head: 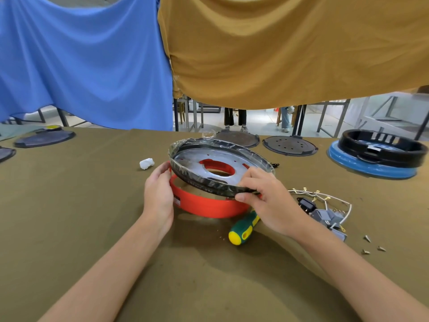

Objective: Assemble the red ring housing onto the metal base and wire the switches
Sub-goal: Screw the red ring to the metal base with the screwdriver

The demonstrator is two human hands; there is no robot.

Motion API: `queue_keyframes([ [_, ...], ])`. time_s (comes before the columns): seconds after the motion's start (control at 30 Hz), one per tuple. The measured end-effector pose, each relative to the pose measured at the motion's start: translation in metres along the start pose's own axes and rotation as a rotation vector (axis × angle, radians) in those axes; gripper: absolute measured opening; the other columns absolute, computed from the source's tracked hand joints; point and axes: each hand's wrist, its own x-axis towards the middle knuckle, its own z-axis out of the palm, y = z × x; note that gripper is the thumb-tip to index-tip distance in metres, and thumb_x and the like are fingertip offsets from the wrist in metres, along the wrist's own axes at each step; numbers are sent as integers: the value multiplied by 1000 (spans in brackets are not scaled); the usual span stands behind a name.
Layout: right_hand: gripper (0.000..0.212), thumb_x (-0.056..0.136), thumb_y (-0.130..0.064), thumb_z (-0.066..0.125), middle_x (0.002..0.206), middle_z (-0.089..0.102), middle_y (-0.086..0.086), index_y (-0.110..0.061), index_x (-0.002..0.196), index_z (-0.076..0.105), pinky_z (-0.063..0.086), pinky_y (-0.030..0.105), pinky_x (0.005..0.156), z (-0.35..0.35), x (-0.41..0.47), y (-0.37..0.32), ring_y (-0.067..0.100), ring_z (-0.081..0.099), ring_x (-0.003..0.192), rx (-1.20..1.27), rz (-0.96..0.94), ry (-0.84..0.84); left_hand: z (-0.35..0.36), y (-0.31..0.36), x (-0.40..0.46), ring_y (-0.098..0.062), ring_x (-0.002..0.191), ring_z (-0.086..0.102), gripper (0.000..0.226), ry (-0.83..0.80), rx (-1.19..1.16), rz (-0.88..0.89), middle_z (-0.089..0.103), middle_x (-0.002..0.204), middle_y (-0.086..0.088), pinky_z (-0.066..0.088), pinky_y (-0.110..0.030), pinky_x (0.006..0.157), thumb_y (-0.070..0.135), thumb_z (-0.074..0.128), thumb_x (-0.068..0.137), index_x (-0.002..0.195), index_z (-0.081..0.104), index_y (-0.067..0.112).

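Note:
The red ring housing (204, 204) lies flat on the table in front of me. Tilted above it is the round metal base (220, 168), silver with a black rim wrapped in clear film and a hole in its middle. My right hand (262, 196) pinches the base's near rim. My left hand (159, 191) rests against the left side of the red ring and the base's edge, fingers fairly straight. The switches with white wires (325, 210) lie on the table to the right of my right hand.
A green and yellow screwdriver (243, 228) lies just under my right wrist. Loose screws (371, 246) sit at the far right. A white wad (146, 163) lies left of the base. Dark discs (290, 145) and a black ring on a blue plate (376, 156) stand at the back.

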Motion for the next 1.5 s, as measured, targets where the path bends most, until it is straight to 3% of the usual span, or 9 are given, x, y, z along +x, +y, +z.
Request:
queue_keyframes([
  [0.2,26,91,-9,66,88,53,-10,-32,82,57,25,7,85,1,1,2,-2,43,96,-22,4,-20,1,3,-4,-8,36,47,39,-4,-3,2,60,53,10,33,-19,31,3,37,98,118,68,15],
  [0.4,11,91,-8,67,89,53,-5,-17,83,68,24,4,81,3,-1,0,-3,40,94,-37,-5,-28,1,7,-9,-5,57,65,41,-33,-46,22,72,69,8,46,-16,45,3,37,99,94,75,18],
  [0.67,7,90,-8,69,85,49,-10,-10,92,76,27,16,86,2,-4,-3,1,38,83,-169,-118,-42,0,7,-12,-10,97,73,51,-109,-92,-66,77,105,3,57,-28,77,60,41,99,102,78,24],
  [0.83,11,91,-12,68,88,48,-12,-14,97,77,32,29,89,2,-1,-7,9,42,86,-237,-151,-104,-1,5,-11,-23,110,69,44,-55,-38,-125,71,121,-6,53,-37,86,40,61,87,125,65,16],
  [0.97,13,93,-14,67,88,46,-14,-17,101,77,33,32,94,2,-1,-8,8,43,88,-231,-148,-129,0,2,-11,-29,120,60,66,50,4,-197,54,138,-12,47,-39,83,36,50,69,128,55,7],
  [1.17,15,93,-16,66,89,53,-9,-18,103,77,36,35,92,1,0,-8,14,49,89,-263,-161,-155,-1,-1,-11,-21,97,55,40,100,81,-102,58,131,-11,40,-35,78,25,39,75,110,56,15],
  [1.3,13,92,-15,68,90,56,-7,-14,100,78,37,26,85,0,5,-10,12,47,86,-245,-166,-179,-2,0,-10,-14,87,58,56,129,30,-21,64,105,2,44,-27,69,4,32,82,132,55,15],
  [1.37,12,92,-15,68,92,58,-4,-14,99,78,31,13,80,-1,7,-11,9,44,85,-227,-155,-186,-1,0,-9,-19,91,55,55,155,35,-19,59,122,-11,44,-30,75,3,32,82,129,56,13],
  [1.5,13,92,-16,68,92,58,-5,-14,100,78,29,17,78,-3,8,-13,9,45,87,-228,-148,-203,1,1,-9,-21,98,53,53,174,92,-29,49,140,-20,44,-35,84,3,32,84,131,55,11],
])
